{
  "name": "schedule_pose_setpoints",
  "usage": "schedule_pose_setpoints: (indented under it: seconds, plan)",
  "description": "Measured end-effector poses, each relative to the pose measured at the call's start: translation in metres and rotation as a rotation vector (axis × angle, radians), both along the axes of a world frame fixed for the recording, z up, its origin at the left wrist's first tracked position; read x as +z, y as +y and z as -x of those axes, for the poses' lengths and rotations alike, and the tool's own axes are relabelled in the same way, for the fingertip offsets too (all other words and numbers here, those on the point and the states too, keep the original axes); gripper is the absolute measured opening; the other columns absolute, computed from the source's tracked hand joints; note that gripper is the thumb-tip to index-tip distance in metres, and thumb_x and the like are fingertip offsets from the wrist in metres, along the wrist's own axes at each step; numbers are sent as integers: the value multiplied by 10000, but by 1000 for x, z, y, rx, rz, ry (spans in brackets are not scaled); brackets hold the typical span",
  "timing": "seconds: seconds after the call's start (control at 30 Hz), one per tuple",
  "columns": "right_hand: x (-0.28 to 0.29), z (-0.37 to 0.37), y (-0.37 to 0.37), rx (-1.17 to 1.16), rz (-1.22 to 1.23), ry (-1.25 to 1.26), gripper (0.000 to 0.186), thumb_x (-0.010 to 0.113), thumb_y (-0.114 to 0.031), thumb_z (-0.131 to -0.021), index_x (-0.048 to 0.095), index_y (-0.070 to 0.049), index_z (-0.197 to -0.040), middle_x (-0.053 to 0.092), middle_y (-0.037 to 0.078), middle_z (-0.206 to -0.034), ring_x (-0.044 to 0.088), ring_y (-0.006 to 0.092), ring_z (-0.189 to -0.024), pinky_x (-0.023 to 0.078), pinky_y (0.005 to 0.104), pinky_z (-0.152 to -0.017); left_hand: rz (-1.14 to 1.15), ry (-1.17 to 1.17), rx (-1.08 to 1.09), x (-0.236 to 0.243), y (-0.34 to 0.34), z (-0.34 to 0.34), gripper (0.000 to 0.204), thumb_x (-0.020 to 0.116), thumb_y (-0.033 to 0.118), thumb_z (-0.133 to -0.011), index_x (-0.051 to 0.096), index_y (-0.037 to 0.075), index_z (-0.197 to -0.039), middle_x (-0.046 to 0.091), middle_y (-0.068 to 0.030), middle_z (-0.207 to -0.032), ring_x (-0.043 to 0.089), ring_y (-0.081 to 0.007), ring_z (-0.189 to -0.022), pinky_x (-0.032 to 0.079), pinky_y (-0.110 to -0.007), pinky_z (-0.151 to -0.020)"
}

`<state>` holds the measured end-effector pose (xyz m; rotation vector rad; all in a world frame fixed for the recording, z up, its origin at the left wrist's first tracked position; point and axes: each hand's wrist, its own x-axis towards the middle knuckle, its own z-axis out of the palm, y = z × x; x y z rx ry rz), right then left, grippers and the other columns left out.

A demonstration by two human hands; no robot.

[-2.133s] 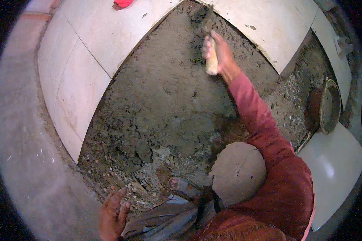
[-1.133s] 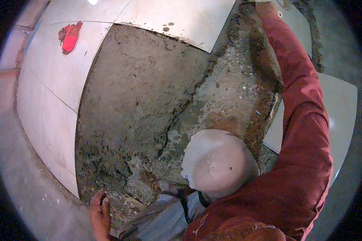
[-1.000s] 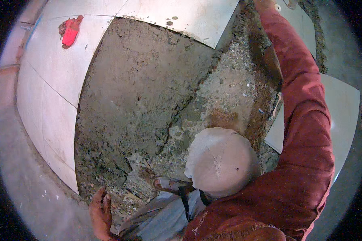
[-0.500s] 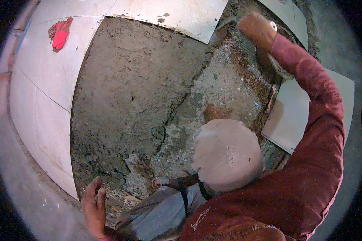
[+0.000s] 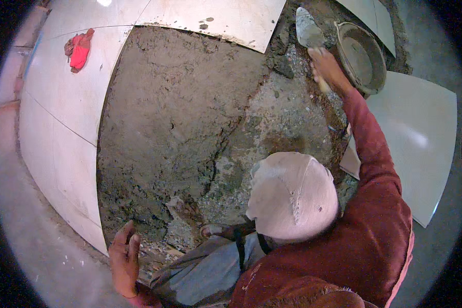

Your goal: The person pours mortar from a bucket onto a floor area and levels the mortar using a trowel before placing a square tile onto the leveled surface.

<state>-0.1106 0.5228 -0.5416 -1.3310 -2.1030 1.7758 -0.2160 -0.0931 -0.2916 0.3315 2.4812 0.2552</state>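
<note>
My right hand (image 5: 327, 69), at the upper right, is closed round the handle of a pointed trowel (image 5: 309, 30). The trowel's mortar-smeared blade points away from me, over the strip between the pale floor tiles and a round bucket (image 5: 367, 59). The bucket stands just right of the hand. At the lower left, my left hand (image 5: 124, 259) holds nothing, its fingers apart and slightly bent. It is close to the near edge of the wet grey mortar bed (image 5: 169, 102), which spreads over the middle of the floor.
Large pale tiles (image 5: 59, 118) border the mortar on the left and far sides. A red cloth (image 5: 80, 50) lies on the left ones. Loose tile sheets (image 5: 416, 128) lie at right. Gravelly ground (image 5: 287, 113) shows beside the mortar. A rounded pale cloth shape (image 5: 292, 195) blocks the lower middle.
My right hand has come down and away from the bucket, bringing the trowel blade into plain view; the bucket is now uncovered. My left hand has barely shifted.
</note>
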Motion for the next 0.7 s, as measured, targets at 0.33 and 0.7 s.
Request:
schedule_pose_setpoints:
  seconds: [0.33,0.7]
  plan:
    - [-68,34,-2,-22,28,3,309,616,-394,-970,509,-110,-1026,531,9,-736,514,118,-551,463,282,-445,-60,64,-55,12,1,-17,326,554,196,-1009,611,-1,-1263,677,-187,-1113,654,-319,-975,503,-388,-893]
    - [-22,-27,-107,-212,565,296,250,611,-371,-973,593,-159,-1105,506,-35,-692,462,85,-506,379,233,-405,-52,189,-153,18,14,-12,335,593,177,-970,604,36,-1274,659,-180,-1188,625,-385,-1075,495,-432,-925]
